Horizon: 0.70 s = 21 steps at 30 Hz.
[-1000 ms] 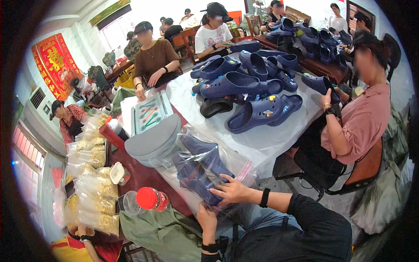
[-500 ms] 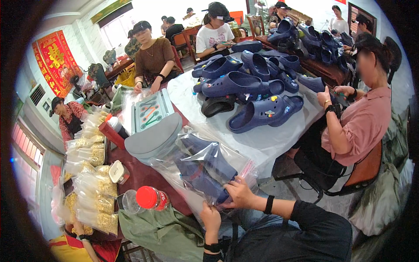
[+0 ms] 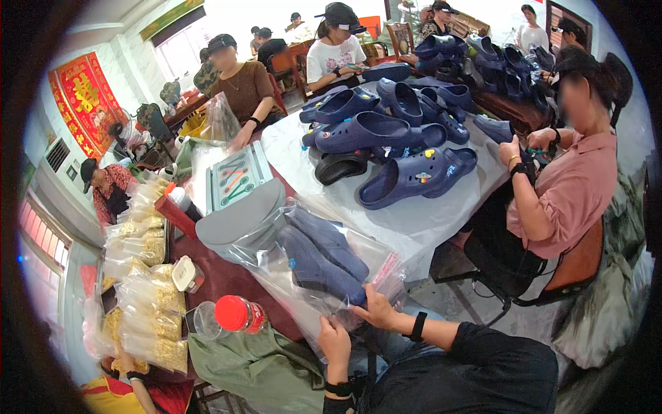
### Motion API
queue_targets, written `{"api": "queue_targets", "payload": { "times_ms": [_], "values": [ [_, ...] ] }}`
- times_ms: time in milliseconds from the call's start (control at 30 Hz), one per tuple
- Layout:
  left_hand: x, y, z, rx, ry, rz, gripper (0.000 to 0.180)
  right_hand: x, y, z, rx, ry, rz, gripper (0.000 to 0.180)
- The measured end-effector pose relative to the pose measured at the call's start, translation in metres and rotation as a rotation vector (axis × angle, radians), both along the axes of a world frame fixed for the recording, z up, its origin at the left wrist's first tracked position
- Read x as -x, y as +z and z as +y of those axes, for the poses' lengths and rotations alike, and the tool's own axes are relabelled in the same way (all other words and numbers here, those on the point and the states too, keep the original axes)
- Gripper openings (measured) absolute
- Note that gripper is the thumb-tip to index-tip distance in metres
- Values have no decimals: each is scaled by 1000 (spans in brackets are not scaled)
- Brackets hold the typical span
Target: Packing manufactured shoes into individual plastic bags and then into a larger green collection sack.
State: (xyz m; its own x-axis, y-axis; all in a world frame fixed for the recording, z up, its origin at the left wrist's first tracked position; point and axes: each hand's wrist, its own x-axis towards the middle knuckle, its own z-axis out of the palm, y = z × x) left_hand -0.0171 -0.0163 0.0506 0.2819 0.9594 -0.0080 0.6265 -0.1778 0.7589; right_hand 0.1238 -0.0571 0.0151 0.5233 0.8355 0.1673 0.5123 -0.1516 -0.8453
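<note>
While my left hand (image 3: pixel 335 339) pinches the clear bag (image 3: pixel 383 259) by its near edge and my right hand (image 3: pixel 379 308) meets the near end of the navy clogs (image 3: pixel 312 264), exact grip unclear, I'd hold that edge taut and ease the pair, lying inside beside the grey case (image 3: pixel 238 222), in evenly, no snagging.

The room was brightly lit, its edges bent by the fisheye.
Daylight washed out the far window (image 3: pixel 181 55); glare streaked the clear bag (image 3: pixel 378 247); soft shadows lay on the white tabletop (image 3: pixel 424 238); black filled the corners.
</note>
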Motion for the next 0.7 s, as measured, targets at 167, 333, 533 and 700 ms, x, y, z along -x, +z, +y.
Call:
{"api": "queue_targets", "payload": {
  "times_ms": [167,333,533,700],
  "values": [
    [0,1,1,-21,47,-88,21,-16,14,4,-45,380,-182,76],
    [1,-10,5,-46,72,-78,21,-28,21,11,-5,491,-227,77],
    [3,-16,12,-19,-29,-219,20,-27,20,21,157,455,-184,76],
    [3,-14,13,2,-66,-251,18,-22,26,25,203,385,-246,78]
  ]
}}
